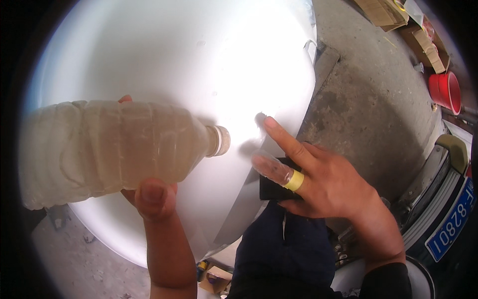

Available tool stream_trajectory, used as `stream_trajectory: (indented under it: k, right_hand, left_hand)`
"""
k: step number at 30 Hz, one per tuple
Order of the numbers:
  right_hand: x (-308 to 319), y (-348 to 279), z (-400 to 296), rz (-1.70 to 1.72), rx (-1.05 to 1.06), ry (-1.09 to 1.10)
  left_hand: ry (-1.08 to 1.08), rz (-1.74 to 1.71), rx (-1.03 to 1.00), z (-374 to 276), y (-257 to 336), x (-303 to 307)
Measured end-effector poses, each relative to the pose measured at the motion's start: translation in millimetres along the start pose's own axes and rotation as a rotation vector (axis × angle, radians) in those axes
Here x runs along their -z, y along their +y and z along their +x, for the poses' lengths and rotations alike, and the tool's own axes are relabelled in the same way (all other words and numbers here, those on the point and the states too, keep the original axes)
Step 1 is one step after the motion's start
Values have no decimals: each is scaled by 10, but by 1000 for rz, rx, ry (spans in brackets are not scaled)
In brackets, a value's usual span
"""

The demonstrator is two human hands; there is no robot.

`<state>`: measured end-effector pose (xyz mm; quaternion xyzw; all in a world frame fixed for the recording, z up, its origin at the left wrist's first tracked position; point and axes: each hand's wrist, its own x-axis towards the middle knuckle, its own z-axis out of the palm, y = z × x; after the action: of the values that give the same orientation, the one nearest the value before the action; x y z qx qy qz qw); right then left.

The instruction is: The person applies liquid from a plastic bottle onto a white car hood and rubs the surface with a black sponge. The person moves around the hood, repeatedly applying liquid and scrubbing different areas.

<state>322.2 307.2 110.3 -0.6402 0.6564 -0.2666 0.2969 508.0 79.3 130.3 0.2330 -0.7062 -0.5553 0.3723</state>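
Observation:
A large clear plastic bottle (123,145) of cloudy liquid lies sideways in the grip of my left hand (155,198), its ribbed cap (223,141) on and facing right. Under it spreads a glossy white painted panel (168,67), which looks like a vehicle body part, with strong glare. My right hand (321,179) holds a dark flat block (274,185) beneath the palm and stretches its index finger to the panel, near a small dark mark. Another finger of that hand wears a clear cover fastened by yellow tape (294,181).
Cardboard boxes (384,13) and a red plastic bucket (440,88) stand on the concrete floor (354,97) at the upper right. At the lower right is a dark vehicle's bumper (414,224) with a plate. A small open carton (216,278) sits below the panel.

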Motion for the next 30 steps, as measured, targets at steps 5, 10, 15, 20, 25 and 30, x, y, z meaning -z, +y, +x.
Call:
stream_trajectory:
  k: [5, 10, 15, 20, 25, 30]
  right_hand:
    - [-40, -31, 13, -58, 22, -38]
    - [-194, -114, -71, -85, 17, -24]
    - [-165, -115, -198, 32, 65, -67]
    - [-125, -16, -323, 64, -29, 279]
    - [-444, -136, -220, 85, -105, 559]
    - [-628, -247, -25, 39, -51, 657]
  left_hand:
    - [-63, 28, -63, -13, -47, 46]
    - [-76, 34, -67, -15, -67, 70]
    - [-72, 39, -30, 0, -12, 29]
    - [33, 47, 37, -13, 34, -40]
    - [48, 58, 3, -2, 23, -46]
    - [23, 12, 29, 0, 20, -1]
